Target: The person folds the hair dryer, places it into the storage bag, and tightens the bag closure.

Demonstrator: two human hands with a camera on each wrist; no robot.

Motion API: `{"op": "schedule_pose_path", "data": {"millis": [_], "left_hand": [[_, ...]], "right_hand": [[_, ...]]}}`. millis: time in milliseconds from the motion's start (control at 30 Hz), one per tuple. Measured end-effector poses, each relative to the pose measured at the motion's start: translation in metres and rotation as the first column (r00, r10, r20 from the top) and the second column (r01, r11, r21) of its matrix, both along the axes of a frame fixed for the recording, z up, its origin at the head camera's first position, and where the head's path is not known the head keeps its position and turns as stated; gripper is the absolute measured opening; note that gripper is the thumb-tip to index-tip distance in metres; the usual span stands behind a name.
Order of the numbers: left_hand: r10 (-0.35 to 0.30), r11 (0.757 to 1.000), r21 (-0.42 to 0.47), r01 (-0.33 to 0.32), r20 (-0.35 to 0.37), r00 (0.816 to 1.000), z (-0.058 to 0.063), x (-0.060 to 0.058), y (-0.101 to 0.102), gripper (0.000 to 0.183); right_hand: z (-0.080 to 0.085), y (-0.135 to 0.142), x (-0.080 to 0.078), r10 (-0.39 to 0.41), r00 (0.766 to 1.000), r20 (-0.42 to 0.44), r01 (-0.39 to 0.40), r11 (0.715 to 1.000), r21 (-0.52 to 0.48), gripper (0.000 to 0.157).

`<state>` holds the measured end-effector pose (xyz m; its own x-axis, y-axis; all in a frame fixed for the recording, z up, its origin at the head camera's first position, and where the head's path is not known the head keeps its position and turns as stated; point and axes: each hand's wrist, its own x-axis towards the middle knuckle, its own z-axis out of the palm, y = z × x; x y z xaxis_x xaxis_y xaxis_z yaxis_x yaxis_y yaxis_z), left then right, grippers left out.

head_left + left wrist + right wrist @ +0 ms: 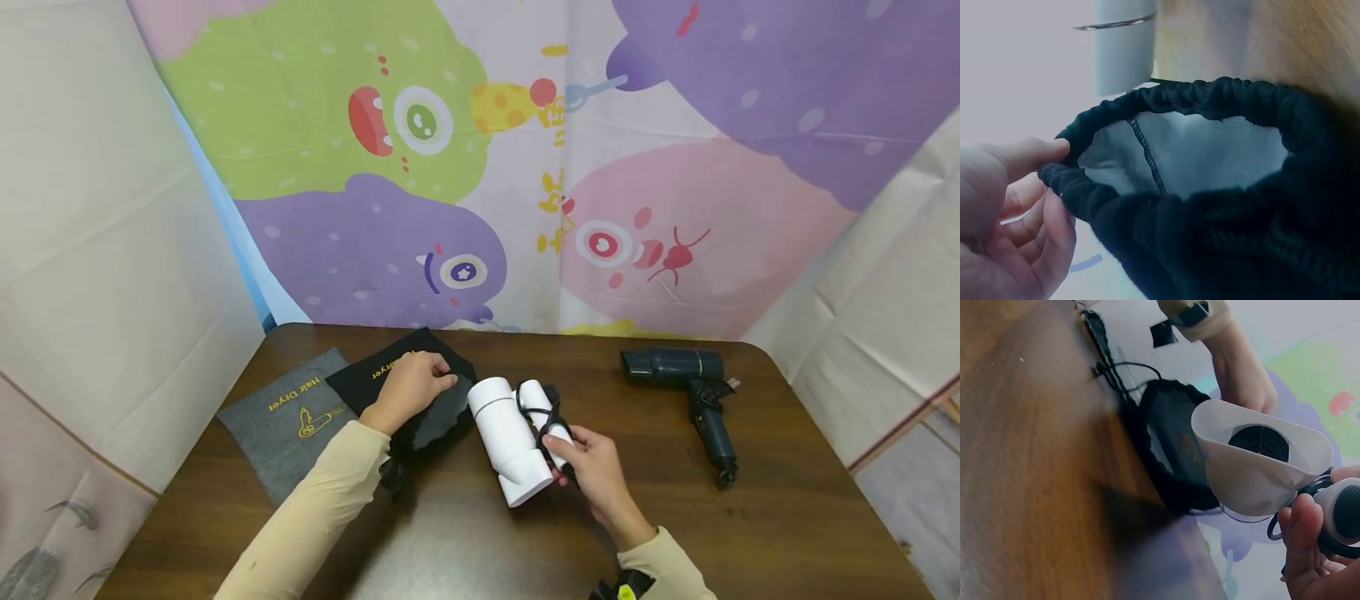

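My left hand (412, 385) pinches the gathered rim of a black drawstring pouch (1229, 97), between thumb and fingers. The pouch's mouth gapes wide, and its pale grey lining shows in the left wrist view. My right hand (598, 473) grips the folded handle of a white hair dryer (501, 427), with a black cord wound about that handle. The dryer is above the table beside the pouch mouth, outside it. Its flat white nozzle (1254, 469) faces the right wrist camera.
A grey pouch (281, 417) with yellow "Hair Dryer" lettering lies flat at the left of the brown table (450, 542). On the right rests a dark hair dryer (667, 365), its cord bundled around the handle. A cartoon-printed curtain (517, 183) hangs behind the table.
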<state>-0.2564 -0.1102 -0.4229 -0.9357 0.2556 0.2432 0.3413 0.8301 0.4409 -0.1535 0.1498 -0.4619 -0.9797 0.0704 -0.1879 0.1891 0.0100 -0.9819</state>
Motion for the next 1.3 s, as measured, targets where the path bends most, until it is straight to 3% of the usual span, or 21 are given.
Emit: {"op": "schedule_pose_path", "data": {"millis": [533,1067,1300], "left_hand": [[0.013,0.999,0.040,-0.014,0.027,1.000,0.001,-0.003,0.019,0.017],[0.023,0.999,0.042,-0.025,0.058,0.998,0.001,0.000,0.029,0.016],[0.012,0.998,0.058,-0.015,0.051,0.999,0.000,0.001,0.032,0.016]], "right_hand": [[-0.005,-0.017,0.008,0.070,0.997,-0.017,-0.070,0.997,-0.030,0.030],[-0.012,-0.030,0.012,0.101,0.993,-0.054,-0.098,0.994,0.052,0.033],[-0.015,-0.036,0.013,0.115,0.987,-0.112,-0.097,0.983,0.158,0.035]]}}
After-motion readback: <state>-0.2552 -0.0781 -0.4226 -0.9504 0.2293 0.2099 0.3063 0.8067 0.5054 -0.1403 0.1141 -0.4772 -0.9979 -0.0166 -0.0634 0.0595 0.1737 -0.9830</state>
